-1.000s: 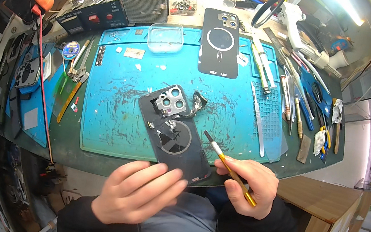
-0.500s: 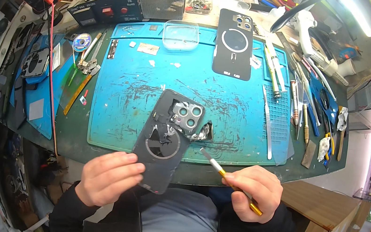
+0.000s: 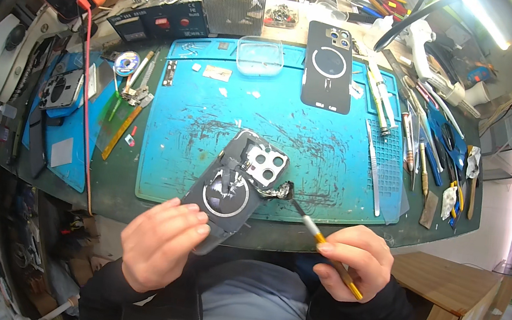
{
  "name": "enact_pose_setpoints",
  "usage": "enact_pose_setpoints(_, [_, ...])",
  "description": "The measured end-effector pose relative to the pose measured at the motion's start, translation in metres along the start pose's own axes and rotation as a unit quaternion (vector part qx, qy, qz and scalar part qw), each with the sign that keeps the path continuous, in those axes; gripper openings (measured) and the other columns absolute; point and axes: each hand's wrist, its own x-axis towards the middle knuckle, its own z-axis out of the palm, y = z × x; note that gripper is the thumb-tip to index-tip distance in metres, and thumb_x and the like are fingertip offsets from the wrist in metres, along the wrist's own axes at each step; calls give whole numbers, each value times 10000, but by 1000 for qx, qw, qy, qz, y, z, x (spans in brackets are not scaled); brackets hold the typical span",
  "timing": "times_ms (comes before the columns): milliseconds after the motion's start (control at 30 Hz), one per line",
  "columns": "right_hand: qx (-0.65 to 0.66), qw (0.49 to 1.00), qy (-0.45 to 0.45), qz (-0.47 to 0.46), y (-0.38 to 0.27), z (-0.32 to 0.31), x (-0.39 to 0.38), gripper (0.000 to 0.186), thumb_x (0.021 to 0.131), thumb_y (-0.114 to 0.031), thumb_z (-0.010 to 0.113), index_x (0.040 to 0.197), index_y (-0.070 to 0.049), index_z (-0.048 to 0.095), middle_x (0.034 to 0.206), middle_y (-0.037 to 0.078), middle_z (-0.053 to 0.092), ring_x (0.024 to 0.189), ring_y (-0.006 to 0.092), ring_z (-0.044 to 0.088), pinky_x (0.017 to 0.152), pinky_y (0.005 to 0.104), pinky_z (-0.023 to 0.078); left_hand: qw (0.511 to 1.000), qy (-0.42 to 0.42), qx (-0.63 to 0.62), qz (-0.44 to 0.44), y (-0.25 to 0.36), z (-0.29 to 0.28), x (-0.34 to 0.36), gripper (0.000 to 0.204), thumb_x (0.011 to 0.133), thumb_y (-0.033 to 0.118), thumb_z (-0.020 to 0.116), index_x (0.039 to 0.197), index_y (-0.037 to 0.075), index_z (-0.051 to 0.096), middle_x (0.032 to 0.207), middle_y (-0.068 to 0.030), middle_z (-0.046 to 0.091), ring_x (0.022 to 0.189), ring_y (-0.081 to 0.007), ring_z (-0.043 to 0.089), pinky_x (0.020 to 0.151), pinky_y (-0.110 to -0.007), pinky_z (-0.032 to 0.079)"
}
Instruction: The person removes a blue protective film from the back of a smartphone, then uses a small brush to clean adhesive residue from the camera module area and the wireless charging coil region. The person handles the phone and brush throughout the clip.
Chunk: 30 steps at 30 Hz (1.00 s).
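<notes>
My left hand (image 3: 159,244) grips the lower left end of a dark smartphone (image 3: 242,214), fingers across its edge. The phone lies slanted, its back up, overlapping the near edge of the blue mat. Torn black film surrounds its round magnet ring (image 3: 207,194), and bare metal shows around the camera block (image 3: 260,162). A crumpled dark, shiny scrap (image 3: 282,191) sticks out beside the cameras. Closed around a thin scraping knife (image 3: 312,225) with a gold handle, my right hand (image 3: 359,263) holds its blade tip at or very near that scrap; contact is unclear.
A second black phone back (image 3: 327,81) rests on the blue mat (image 3: 194,132) at the far side, near a clear plastic box (image 3: 260,57). Tweezers (image 3: 373,166) and several hand tools lie to the right. On the left a red cable (image 3: 85,110) crosses the bench by a solder spool (image 3: 127,63).
The knife tip has moved up and right to the crumpled scrap. The phone has turned a little and its torn film sits differently. The whole view has shifted slightly.
</notes>
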Motion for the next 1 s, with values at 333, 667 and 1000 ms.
enact_pose_setpoints(333, [-70, 994, 86, 7, -18, -3, 17, 379, 1043, -328, 688, 1214, 10, 702, 922, 124, 713, 770, 264, 702, 666, 328, 562, 832, 201, -403, -324, -18, -20, 18, 231, 1067, 59, 570, 1281, 7, 498, 1190, -101, 699, 1074, -120, 657, 993, -304, 516])
enact_pose_setpoints(667, [-439, 892, -91, 63, -3, -27, 18, 381, 811, -4, 668, 1186, -43, 724, 1009, 59, 635, 935, 252, 615, 785, 365, 498, 829, 137, -430, -331, -15, -9, 21, 254, 1066, 31, 583, 1288, 14, 459, 1208, -138, 721, 1093, -134, 669, 988, -297, 528])
enact_pose_setpoints(1000, [498, 705, -76, 500, -31, 10, 33, 628, 1094, -486, 576, 1466, 16, 514, 1253, 168, 705, 1117, 238, 717, 824, 333, 615, 959, 68, 20, 275, 6, -1, 46, 224, 957, 80, 680, 1012, 60, 464, 1131, -162, 778, 998, -302, 783, 882, -407, 652])
